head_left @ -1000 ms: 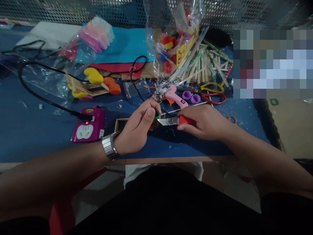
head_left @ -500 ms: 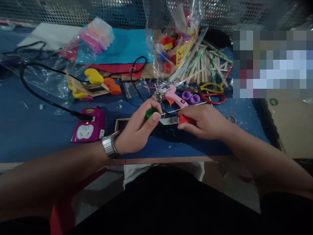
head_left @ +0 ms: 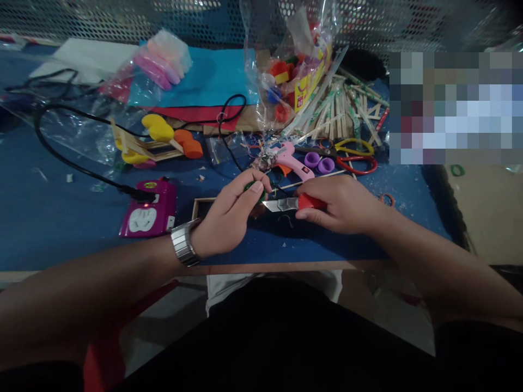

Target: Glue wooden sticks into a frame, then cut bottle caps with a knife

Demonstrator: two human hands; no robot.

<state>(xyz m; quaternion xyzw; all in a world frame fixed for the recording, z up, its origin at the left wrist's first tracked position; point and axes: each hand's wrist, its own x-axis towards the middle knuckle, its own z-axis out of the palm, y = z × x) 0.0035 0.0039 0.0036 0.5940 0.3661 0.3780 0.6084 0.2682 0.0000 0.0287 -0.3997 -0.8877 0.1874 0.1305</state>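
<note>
Pinched in the fingers of my left hand (head_left: 231, 212) is a small round green cap (head_left: 260, 194), partly covered by my thumb and fingertips. My right hand (head_left: 337, 202) is closed around the red handle of a utility knife (head_left: 311, 202). The knife's metal blade points left and its tip meets the cap's lower right edge. Just beyond my hands lie a pink glue gun (head_left: 295, 161) and two purple caps (head_left: 319, 163). A wooden stick frame (head_left: 202, 200) is partly hidden behind my left hand.
A magenta power box (head_left: 149, 209) with a black cable stands at the left. Behind are a stick model (head_left: 143, 147) with yellow and orange caps, scissors (head_left: 355, 158), a pile of sticks (head_left: 337, 111), and a plastic bag of caps (head_left: 286, 76). Cardboard (head_left: 486, 212) lies at the right.
The green cap has turned in my left hand, and my thumb now covers more of it. The knife has shifted slightly left and down against it.
</note>
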